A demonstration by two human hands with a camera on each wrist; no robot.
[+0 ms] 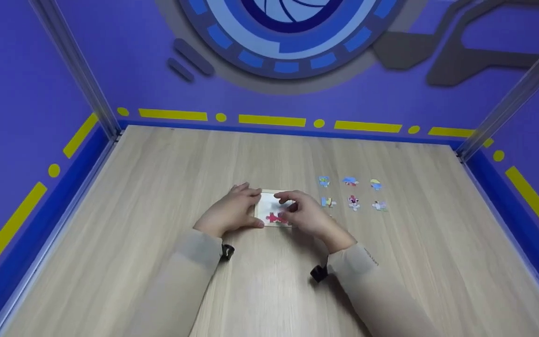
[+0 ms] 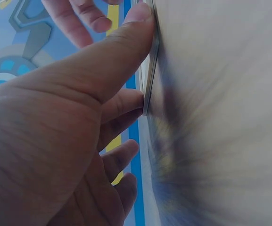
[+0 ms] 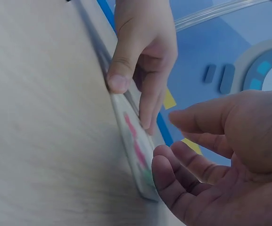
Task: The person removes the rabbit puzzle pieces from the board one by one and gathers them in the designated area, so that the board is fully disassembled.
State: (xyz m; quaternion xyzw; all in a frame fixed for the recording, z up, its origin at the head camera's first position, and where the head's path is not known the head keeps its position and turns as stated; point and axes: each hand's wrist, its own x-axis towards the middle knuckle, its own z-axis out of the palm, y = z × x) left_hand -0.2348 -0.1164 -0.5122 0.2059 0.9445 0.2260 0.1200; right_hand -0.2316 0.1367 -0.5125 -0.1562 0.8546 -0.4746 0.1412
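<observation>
A small white puzzle tray (image 1: 268, 199) with a pale rim lies flat on the table. Red puzzle pieces (image 1: 272, 217) sit along its near side; in the right wrist view a hint of green shows beside the red. My left hand (image 1: 234, 210) holds the tray's left side, thumb at the near corner and index finger at the far one. Over the tray's right part hovers my right hand (image 1: 304, 213), fingers loosely bent. Its thumb and fingertips (image 3: 161, 167) stand apart with nothing seen between them. That hand hides the tray's right edge in the head view.
On the wooden table (image 1: 157, 187), right of the tray, several loose puzzle pieces (image 1: 353, 202) lie in two rows. Blue printed panels (image 1: 269, 100) wall in the back and both sides. Each wrist carries a black strap device (image 1: 318, 273).
</observation>
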